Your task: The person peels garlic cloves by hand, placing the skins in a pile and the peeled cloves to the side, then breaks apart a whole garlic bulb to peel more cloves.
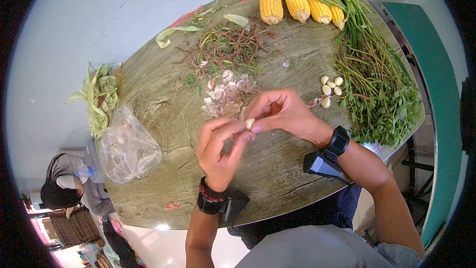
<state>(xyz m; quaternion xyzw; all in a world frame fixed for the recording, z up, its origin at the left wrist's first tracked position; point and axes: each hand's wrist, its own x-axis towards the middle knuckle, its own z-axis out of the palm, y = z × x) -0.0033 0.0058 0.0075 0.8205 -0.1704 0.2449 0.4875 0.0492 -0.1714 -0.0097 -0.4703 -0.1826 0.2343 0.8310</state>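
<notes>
Between the fingertips of both hands, over the middle of the wooden table (pixel 163 149), is a small pale garlic clove (pixel 250 123). My left hand (pixel 221 150) pinches it from the left, and my right hand (pixel 278 114) grips it from the right. Just beyond my hands lies a heap of garlic skins (pixel 227 93). Several peeled garlic cloves (pixel 326 90) sit to the right of my right hand.
Corn cobs (pixel 270 1) lie at the far edge. Greens (pixel 377 84) cover the right side; stem scraps (pixel 228 44) lie beyond the skins. A plastic bag (pixel 128 144) and husks (pixel 101 94) are at left. Another person (pixel 74 183) is beyond the left edge.
</notes>
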